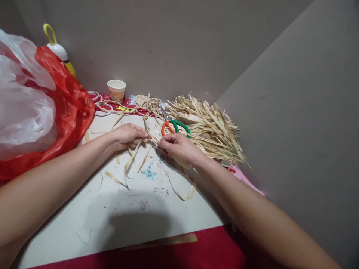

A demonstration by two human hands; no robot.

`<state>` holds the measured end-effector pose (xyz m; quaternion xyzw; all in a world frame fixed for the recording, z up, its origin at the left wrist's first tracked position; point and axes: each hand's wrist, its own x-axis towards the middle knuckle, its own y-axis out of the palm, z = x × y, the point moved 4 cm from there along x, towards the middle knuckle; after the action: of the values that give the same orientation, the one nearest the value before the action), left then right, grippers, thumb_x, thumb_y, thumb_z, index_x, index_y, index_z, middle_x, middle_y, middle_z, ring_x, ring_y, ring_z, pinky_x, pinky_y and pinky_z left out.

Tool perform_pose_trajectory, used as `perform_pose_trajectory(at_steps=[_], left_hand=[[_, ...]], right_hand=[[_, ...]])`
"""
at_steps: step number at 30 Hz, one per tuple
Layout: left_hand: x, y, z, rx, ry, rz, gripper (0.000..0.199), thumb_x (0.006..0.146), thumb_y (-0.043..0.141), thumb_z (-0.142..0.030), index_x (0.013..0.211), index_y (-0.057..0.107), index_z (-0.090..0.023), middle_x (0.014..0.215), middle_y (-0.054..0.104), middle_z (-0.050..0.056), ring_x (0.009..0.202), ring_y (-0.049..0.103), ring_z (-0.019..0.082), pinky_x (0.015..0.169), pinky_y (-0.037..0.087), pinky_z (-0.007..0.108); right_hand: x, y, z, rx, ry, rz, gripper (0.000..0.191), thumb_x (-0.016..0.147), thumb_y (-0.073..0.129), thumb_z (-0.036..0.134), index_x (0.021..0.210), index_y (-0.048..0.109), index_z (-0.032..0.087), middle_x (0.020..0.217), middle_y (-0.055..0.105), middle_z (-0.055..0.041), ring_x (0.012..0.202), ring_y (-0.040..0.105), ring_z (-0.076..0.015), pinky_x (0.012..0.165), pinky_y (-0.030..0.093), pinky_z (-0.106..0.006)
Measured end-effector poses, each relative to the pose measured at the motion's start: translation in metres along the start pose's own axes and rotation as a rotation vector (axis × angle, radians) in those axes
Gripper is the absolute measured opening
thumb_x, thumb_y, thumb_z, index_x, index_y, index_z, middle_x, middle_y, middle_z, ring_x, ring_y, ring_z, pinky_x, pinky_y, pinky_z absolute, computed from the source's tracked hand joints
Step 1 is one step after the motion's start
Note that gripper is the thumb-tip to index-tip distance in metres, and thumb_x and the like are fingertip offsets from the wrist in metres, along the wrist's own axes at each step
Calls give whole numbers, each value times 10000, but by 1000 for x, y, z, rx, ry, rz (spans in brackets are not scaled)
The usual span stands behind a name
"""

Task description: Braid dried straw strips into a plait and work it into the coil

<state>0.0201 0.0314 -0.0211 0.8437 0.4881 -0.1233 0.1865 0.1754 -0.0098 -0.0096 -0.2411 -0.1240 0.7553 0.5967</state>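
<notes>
Over the white board [134, 209], my left hand [130, 135] pinches the end of a thin braided straw cord [147, 125], fingers closed. Close by on its right, my right hand [175, 145] has its fingers pressed round a pale straw strand [153, 139] that runs between the two hands. Other loose strips [131, 162] hang below my left hand. Just behind my right hand lie scissors [171, 125] with orange and green handles. A large bundle of dry straw [207, 125] rests behind and to the right.
A paper cup [116, 90], white rings [103, 109] and a coiled braid [148, 102] stand along the back. Red and white plastic bags [64, 101] fill the left, before a yellow-handled bottle [57, 50]. A pink object [244, 178] lies at right. Straw scraps [116, 179] are scattered around.
</notes>
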Motion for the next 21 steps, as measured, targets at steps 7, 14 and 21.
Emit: perform_pose_trajectory(at_steps=[7,14,21], left_hand=[[-1,0,0,24,-6,-3,239,775,552,-63,540,597,-77,329,363,-44,293,199,2,335,114,152],[2,0,1,-1,-1,23,199,777,553,-78,580,576,-96,372,393,-45,303,214,5,333,125,151],[6,-2,5,-16,10,53,134,769,569,-88,636,582,-108,377,346,-70,309,196,4,338,107,152]], right_hand=[[-5,5,9,8,-12,-59,261,759,509,219,511,544,141,422,488,35,370,374,-46,381,268,-173],[-2,28,2,209,46,-65,255,751,506,222,529,592,132,407,528,14,362,431,-59,396,337,-164],[-8,47,6,508,228,-51,262,809,490,241,592,583,127,442,565,0,312,449,-81,328,352,-191]])
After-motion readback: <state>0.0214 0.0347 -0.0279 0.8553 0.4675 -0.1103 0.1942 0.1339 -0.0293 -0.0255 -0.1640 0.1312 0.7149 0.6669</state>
